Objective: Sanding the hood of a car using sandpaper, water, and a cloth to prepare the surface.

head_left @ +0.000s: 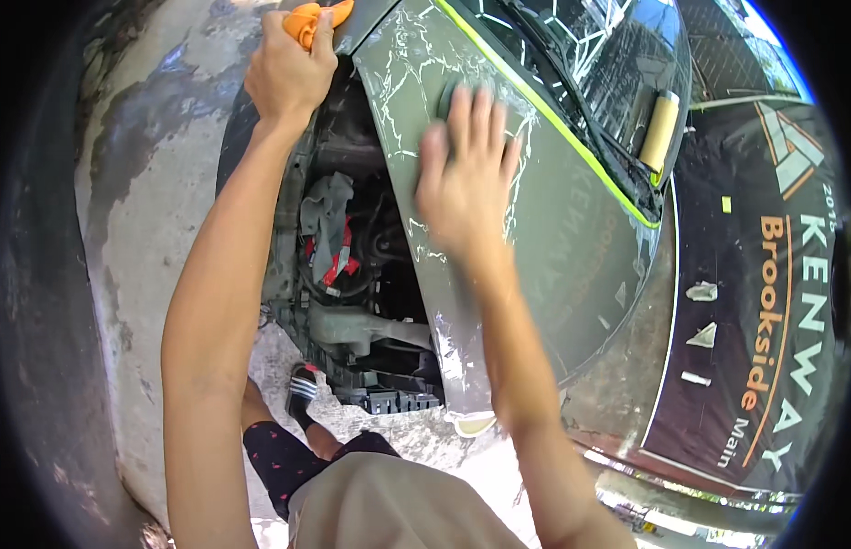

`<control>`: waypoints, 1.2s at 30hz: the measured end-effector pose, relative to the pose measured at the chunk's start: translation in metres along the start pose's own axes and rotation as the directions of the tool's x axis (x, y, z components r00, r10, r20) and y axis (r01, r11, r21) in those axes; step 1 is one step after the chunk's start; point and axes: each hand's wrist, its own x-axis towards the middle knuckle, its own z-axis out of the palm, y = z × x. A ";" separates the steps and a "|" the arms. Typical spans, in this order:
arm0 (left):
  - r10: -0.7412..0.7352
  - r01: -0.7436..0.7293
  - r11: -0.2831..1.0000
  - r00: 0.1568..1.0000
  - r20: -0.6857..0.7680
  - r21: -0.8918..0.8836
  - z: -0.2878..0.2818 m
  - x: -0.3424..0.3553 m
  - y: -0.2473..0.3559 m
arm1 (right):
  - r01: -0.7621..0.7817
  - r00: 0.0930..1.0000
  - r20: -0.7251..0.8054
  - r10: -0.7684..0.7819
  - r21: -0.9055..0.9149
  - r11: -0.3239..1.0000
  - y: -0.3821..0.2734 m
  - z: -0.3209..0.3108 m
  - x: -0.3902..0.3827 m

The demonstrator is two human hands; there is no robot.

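A stiff-looking gray car panel (562, 284) lies right of the open bay (400, 284), best steadied by its edge. On it, the right hand (466, 188) spreads over a dark pad (446, 101), grip unclear; farther left, the left hand (293, 78) clenches soft-looking orange cloth (306, 22).

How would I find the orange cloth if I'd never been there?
Find the car's grey hood. Just left of its top corner in the picture, the left hand holds a crumpled cloth. It's bright orange, unlike the grey rag in the dark gap below.
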 end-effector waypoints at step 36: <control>-0.045 0.046 0.999 0.996 0.080 -0.012 0.000 0.000 0.003 | -0.145 0.989 0.037 0.145 -0.019 0.989 0.099 -0.024 0.002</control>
